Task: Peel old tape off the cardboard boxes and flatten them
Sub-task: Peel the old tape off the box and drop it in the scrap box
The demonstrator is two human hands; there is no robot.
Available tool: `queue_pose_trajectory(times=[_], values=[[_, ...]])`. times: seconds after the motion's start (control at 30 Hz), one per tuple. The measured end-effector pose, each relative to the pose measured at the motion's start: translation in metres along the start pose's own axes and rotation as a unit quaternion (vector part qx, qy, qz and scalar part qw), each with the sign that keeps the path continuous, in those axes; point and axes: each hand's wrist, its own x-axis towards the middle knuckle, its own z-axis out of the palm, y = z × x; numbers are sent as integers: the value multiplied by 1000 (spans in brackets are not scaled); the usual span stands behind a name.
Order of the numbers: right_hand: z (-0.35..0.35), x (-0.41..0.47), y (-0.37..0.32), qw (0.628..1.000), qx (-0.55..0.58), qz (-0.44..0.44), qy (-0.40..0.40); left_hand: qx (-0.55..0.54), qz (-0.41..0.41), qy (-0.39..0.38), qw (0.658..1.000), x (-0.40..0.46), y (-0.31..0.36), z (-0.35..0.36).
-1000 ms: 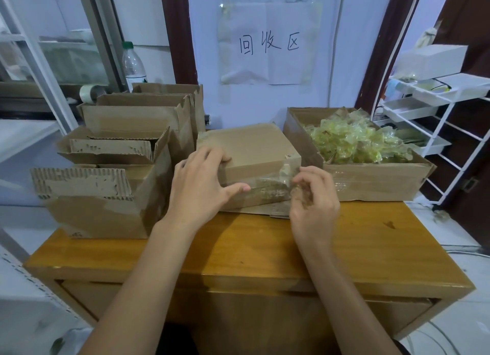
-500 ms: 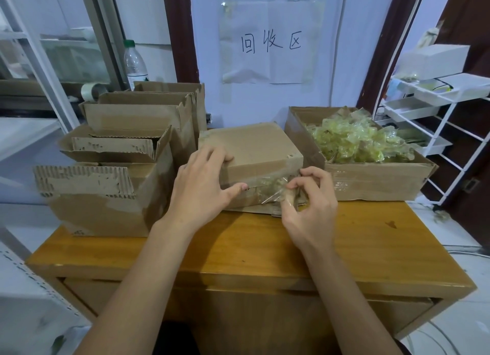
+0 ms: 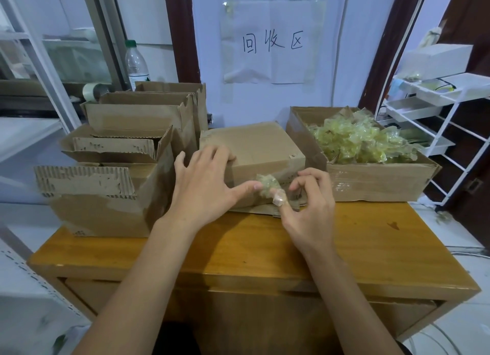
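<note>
Brown cardboard is crowding a wooden table [image 3: 238,248] where a person is working at a closed box [image 3: 254,153] standing at the middle of the far edge. The left hand [image 3: 206,190] is resting on the box's near left corner, fingers spread and nearly straight over the top face, the thumb stretching right along the front face. The right hand [image 3: 310,206] is hovering just in front of the box's lower right corner, its fingers loosely curled. A crumpled wad of yellowish tape [image 3: 267,186] is clinging to the tip of the right thumb, sitting between the two hands and lying just beside the tip of the left thumb; whether the wad is touching that thumb or is free of the cardboard, the view is not showing. The two hands are staying apart, separated by the wad.

To the left of the closed box, a cluster of open boxes [image 3: 106,195] is standing with torn flaps up, the nearest one touching the left forearm's side of the scene. To the right, a large open carton [image 3: 371,179] is holding a heap of peeled tape scraps [image 3: 355,142], pale yellow-green and glossy. Behind the boxes, a paper sign [image 3: 270,41] with handwritten characters is hanging taped on the wall. A plastic bottle [image 3: 136,63] is standing behind the left-hand boxes, and a white wire rack [image 3: 434,116] is standing at the right.
</note>
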Motion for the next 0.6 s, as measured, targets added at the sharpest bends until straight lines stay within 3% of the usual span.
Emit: queue_pose_trajectory(times=[0.13,0.4,0.6], values=[[1,-1,1,1000,-12,-2,-8,20,11,-6,1000,5,4,-5],[3,0,1,1000,-8,3,15,-77,132,-46,987,-1,-1,-12],[3,0,2,1000,-1,-1,18,-114,144,15,983,4,-2,2]])
